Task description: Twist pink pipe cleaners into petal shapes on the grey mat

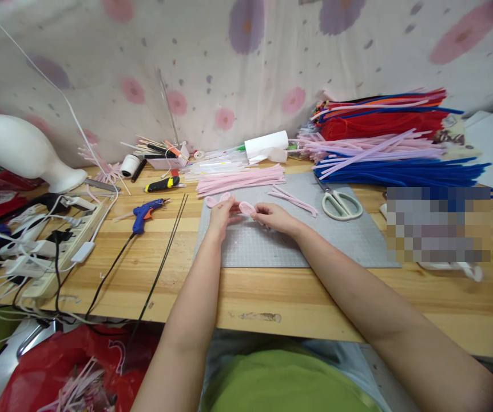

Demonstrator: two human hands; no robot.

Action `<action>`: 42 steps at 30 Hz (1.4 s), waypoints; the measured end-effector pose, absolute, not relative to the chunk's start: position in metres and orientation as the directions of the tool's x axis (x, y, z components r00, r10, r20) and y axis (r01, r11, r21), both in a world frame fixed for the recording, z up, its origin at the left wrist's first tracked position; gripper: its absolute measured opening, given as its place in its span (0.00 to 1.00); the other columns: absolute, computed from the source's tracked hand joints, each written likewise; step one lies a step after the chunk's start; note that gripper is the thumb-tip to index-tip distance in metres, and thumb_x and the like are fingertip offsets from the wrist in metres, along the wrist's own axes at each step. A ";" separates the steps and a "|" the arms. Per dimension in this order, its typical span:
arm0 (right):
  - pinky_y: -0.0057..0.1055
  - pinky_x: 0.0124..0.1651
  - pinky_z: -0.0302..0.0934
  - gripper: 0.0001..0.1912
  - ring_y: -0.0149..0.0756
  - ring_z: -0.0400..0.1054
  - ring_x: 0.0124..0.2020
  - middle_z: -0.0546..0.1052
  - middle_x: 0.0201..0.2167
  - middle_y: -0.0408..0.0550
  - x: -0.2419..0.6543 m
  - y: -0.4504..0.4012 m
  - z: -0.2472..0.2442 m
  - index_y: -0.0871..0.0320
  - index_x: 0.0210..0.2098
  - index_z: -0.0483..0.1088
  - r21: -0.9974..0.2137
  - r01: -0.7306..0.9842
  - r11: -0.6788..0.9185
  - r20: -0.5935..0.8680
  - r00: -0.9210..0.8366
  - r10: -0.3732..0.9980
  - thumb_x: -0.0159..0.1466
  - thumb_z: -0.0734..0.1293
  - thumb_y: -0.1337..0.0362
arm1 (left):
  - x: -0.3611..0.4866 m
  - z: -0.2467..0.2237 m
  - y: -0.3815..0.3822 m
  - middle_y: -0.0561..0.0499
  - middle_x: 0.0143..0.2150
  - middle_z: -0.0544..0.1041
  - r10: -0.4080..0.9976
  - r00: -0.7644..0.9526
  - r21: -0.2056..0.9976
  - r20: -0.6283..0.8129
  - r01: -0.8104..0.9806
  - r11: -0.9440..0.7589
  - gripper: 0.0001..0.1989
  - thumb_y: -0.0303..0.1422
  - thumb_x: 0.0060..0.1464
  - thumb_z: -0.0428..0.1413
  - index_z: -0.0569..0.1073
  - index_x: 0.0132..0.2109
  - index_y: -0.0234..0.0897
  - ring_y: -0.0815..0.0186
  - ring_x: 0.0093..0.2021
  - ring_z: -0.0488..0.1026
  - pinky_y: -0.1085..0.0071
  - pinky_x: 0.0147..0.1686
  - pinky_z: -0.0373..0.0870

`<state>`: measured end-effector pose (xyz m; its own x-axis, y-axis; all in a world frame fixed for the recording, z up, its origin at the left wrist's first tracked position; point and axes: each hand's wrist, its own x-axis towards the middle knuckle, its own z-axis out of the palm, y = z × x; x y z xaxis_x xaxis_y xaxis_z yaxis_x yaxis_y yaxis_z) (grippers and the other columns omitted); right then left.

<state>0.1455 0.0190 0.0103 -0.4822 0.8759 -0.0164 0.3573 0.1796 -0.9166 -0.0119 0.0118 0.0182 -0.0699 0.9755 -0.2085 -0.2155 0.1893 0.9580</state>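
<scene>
A pink fuzzy pipe cleaner, coiled into a flat oval loop (247, 209), is between my two hands over the grey cutting mat (267, 252). My right hand (275, 218) pinches its right end. The fingers of my left hand (221, 218) are closed around its left side; their tips are partly hidden. Just beyond my left hand, more pink coiled loops (210, 202) lie at the mat's far left corner. A few straight pink pipe cleaners (294, 200) rest on the mat to the right, near scissors with pale handles (341, 207).
A bundle of pink pipe cleaners (242, 181) lies behind the mat. Blue pipe cleaners (405, 173) and other colours are stacked at the back right. Leftward are a blue glue gun (144, 216), a yellow-black cutter (161, 184), dark thin rods (165, 252) and a cable-filled power strip (68, 246).
</scene>
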 end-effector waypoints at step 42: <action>0.24 0.17 0.43 0.11 0.24 0.51 0.16 0.60 0.15 0.38 0.140 0.015 0.017 0.59 0.21 0.59 -0.951 -0.168 -0.258 -0.121 -0.566 0.815 0.49 0.64 0.59 | 0.002 0.013 0.008 0.47 0.38 0.76 0.989 0.143 0.865 -0.043 -0.490 0.109 0.14 0.39 0.43 0.58 0.74 0.37 0.35 0.64 0.44 0.71 0.68 0.45 0.64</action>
<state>0.1396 0.0152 0.0170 -0.5662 0.8154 -0.1207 -0.1684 -0.2578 -0.9514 0.0024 0.0084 0.0133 0.1434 0.9887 -0.0433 -0.4903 0.1089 0.8647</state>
